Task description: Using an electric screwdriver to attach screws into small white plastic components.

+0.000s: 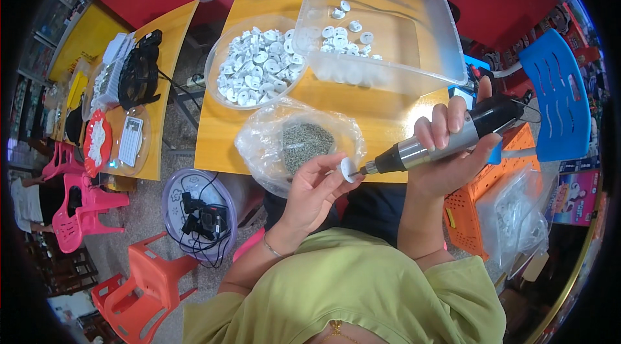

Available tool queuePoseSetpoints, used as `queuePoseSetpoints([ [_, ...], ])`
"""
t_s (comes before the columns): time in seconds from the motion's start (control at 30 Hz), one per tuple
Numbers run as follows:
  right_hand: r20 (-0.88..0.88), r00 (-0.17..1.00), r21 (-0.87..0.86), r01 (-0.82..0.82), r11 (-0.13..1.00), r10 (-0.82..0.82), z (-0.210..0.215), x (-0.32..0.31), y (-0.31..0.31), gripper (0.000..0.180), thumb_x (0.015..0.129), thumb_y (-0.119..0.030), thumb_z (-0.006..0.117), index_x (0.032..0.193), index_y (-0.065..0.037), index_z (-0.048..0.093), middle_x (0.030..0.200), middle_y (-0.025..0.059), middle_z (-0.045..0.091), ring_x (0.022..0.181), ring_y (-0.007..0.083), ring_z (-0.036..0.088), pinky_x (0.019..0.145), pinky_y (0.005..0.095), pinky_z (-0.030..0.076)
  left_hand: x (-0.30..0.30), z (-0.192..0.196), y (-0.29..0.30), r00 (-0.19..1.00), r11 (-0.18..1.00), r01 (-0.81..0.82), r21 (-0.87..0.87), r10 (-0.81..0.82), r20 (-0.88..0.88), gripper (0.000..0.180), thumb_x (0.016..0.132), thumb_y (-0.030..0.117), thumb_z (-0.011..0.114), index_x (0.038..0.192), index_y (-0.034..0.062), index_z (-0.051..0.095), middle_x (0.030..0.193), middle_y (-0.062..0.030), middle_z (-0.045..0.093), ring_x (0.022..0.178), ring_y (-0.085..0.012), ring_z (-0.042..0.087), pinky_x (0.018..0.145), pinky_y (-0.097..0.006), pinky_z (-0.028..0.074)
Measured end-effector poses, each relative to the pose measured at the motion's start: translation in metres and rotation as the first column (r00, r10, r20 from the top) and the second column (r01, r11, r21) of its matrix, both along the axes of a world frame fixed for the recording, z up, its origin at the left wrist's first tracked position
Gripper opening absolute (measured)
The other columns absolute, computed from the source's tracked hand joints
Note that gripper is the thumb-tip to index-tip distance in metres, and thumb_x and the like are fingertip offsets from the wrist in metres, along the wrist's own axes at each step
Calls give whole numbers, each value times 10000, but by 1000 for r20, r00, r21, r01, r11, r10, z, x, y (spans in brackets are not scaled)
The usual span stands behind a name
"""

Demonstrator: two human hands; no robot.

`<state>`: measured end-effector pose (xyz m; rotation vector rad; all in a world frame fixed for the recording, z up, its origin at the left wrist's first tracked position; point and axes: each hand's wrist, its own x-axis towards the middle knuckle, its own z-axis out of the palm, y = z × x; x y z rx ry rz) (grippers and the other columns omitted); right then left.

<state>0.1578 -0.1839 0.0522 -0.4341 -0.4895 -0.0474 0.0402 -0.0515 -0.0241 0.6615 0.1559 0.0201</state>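
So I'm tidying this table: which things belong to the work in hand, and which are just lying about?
In use:
left hand, small white disc
right hand, electric screwdriver
bag of screws
round bowl of discs
clear bin

Lying about:
purple tub of cables
orange basket

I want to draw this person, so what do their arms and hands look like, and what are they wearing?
Both forearms are bare. The left hand has a thin bracelet at the wrist; the right hand has a thin band around the forearm near the sleeve. No gloves or rings are visible. The yellow-green short-sleeved top covers the shoulders and upper arms.
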Motion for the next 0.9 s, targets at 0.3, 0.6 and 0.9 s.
queuePoseSetpoints([
  [0.3, 94, 995, 118, 8, 993, -19, 6, 8, -34, 660, 894, -346, 557, 1386, -26, 253, 772, 49, 400, 605, 96, 440, 522, 227, 421, 21, 16, 17, 997, 978, 25, 207, -38, 61, 262, 898, -16, 521, 1159, 6, 517, 1073, -88, 602, 1008, -205, 602, 913, -333, 494],
  [0.6, -45, 989, -51, 139, 989, -141, -16, 4, -52, 644, 917, -333, 510, 1408, -66, 190, 751, 44, 417, 564, 89, 425, 490, 225, 397, 159, 69, 49, 851, 312, -506, 804, 26, 525, 252, 805, 21, 623, 1054, 56, 635, 929, -98, 538, 836, -192, 590, 756, -284, 514],
  [0.9, -424, 880, -178, 151, 972, -214, -52, 15, -66, 191, 928, -217, 531, 1048, -72, 500, 779, 15, 480, 635, 85, 470, 572, 204, 445, 146, 60, 93, 684, 47, -712, 700, 272, 677, 206, 786, 78, 639, 986, 33, 616, 866, -115, 603, 790, -252, 608, 723, -325, 485],
])
